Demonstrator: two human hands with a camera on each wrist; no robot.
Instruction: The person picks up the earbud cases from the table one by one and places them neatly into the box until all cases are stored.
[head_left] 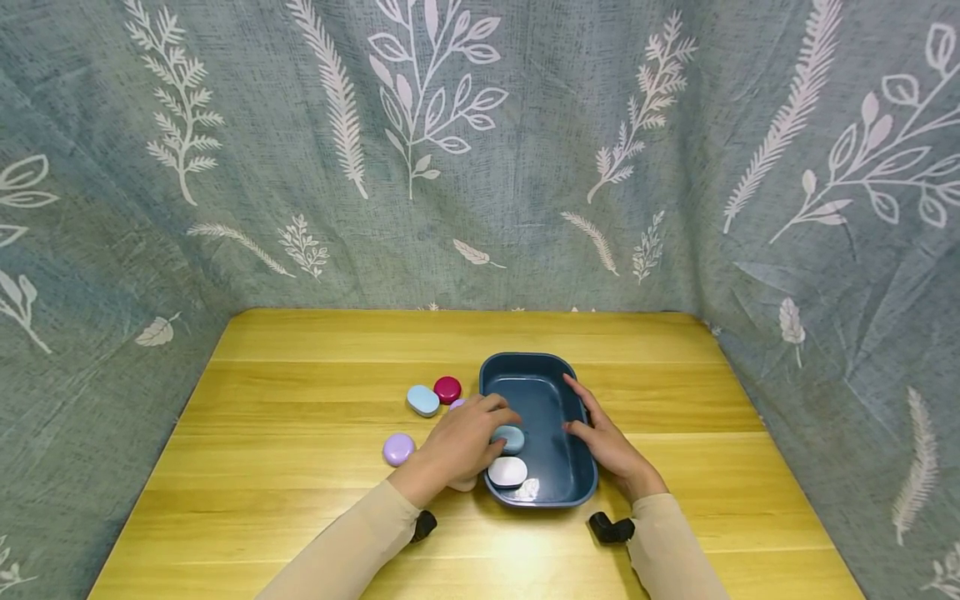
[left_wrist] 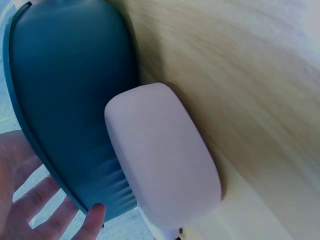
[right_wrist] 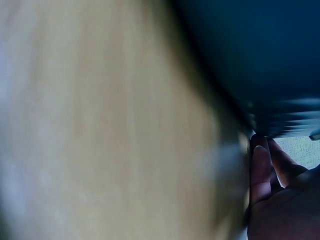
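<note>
A dark blue plastic basin (head_left: 542,417) sits on the table. Inside it, near the left wall, are a white soap bar (head_left: 507,472) and a grey-blue soap bar (head_left: 512,439). My left hand (head_left: 468,433) reaches over the left rim, thumb and fingers around the grey-blue bar. My right hand (head_left: 611,446) holds the basin's right wall, thumb inside and other fingers along the outside. A pale pink soap bar (left_wrist: 162,155) lies just outside the basin in the left wrist view, mostly hidden under my left wrist in the head view.
Left of the basin lie a light blue soap bar (head_left: 423,401), a crimson round one (head_left: 447,390) and a lilac round one (head_left: 399,450). Another lilac piece (head_left: 457,404) is partly hidden behind my left hand. Patterned curtain (head_left: 480,167) surrounds the wooden table (head_left: 300,467).
</note>
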